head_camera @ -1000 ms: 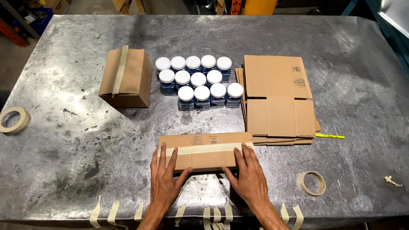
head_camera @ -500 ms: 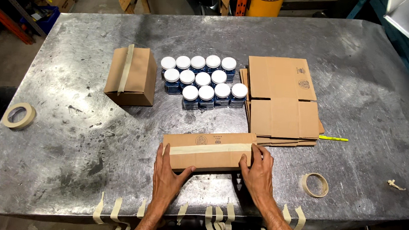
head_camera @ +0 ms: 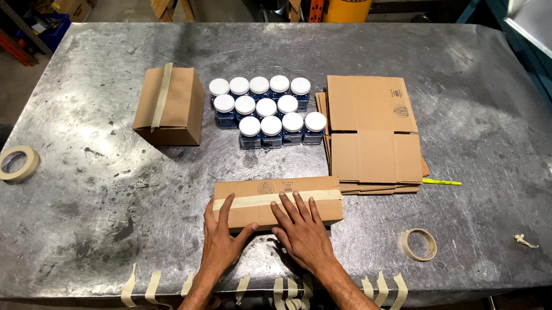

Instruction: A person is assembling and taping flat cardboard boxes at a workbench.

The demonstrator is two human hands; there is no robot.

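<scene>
A: Hands first. Where are they?

B: Both lie flat on the long cardboard box (head_camera: 277, 201) at the near edge of the metal table (head_camera: 480, 155). The left hand (head_camera: 221, 241) rests on the box's near left part, fingers spread and pointing away from the person. The right hand (head_camera: 303, 230) lies just beside it, toward the middle, fingers fanned over the strip of tape (head_camera: 267, 199) that runs along the top. Neither hand grips anything; the palms press down, open.

A: What sits behind the box?

B: A cluster of jars (head_camera: 266, 110) with white lids and blue contents, packed in three rows. To their left stands a taped-up box (head_camera: 170, 106), apart from them. To their right lies a stack of flattened cartons (head_camera: 370, 135), touching or nearly touching the jars.

A: Anything smaller?

B: A yellow pen (head_camera: 441, 182) just right of the flat cartons. One roll of tape (head_camera: 418, 244) lies right of the right hand, another roll (head_camera: 17, 163) near the table's left edge. Torn tape strips (head_camera: 280, 292) hang off the near edge, on both sides of the forearms. A small crumpled scrap (head_camera: 525, 240) lies far right.
</scene>
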